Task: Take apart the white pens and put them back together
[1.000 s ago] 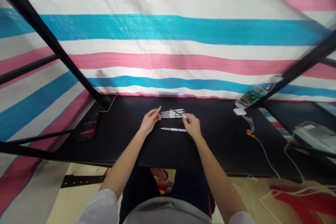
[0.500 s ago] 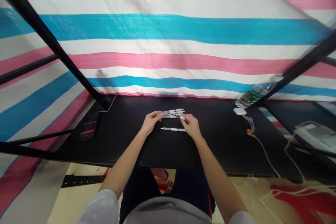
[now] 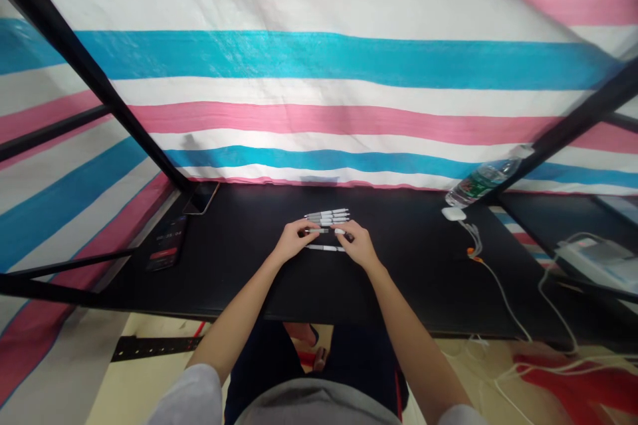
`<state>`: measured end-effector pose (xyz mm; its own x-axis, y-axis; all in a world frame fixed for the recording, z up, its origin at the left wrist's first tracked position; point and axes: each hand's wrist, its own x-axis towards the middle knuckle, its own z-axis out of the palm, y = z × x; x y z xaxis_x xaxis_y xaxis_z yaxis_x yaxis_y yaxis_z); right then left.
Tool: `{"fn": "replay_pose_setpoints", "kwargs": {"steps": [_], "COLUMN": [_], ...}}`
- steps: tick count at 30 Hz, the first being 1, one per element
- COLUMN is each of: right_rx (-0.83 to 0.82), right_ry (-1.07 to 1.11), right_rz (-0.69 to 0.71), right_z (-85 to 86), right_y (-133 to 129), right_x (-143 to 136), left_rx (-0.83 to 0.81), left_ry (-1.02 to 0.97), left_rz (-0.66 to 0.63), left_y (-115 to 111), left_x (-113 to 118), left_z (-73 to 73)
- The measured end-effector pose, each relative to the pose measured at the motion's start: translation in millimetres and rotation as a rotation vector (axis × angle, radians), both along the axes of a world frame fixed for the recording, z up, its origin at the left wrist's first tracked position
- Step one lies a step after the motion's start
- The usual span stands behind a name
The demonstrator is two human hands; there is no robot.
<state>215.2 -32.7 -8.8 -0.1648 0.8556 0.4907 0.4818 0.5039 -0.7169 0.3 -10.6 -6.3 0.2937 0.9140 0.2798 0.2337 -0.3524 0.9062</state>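
Between finger and thumb, my left hand pinches a short grey pen piece with a darker right end. My right hand is closed on a white pen piece, pointing toward the grey one with a small gap between them. Just beyond my fingertips, several grey-and-white pens lie side by side on the black table. A single pen rests nearer to me, below the held pieces, its right end close to my right hand.
Two phones lie at the left, one flat and one by the frame post. A water bottle leans at the back right beside a white charger with a cable. Black posts flank the table; striped sheeting hangs behind.
Both hands have come slightly toward me, away from the row of pens. The thin dark piece in my right hand no longer shows; two separate pen pieces now face each other.
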Motion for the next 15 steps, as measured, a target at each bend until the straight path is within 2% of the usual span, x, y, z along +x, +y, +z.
{"fn": "replay_pose_setpoints", "kwargs": {"steps": [3,6,15], "right_rx": [-0.016,-0.028,-0.115], "right_ry": [0.015,0.057,0.492], "right_rz": [0.017,0.007,-0.236], "right_z": [0.5,1.7,-11.6], "right_y": [-1,-1,15], "right_x": [-2,-2,8], "left_rx": [0.062,0.037,-0.245], "left_ry": [0.034,0.013,-0.274], "left_rz": [0.004,0.038,0.242], "left_y": [0,0,7], "left_x": [0,-1,-5], "left_z": [1.0,1.3,2.8]}}
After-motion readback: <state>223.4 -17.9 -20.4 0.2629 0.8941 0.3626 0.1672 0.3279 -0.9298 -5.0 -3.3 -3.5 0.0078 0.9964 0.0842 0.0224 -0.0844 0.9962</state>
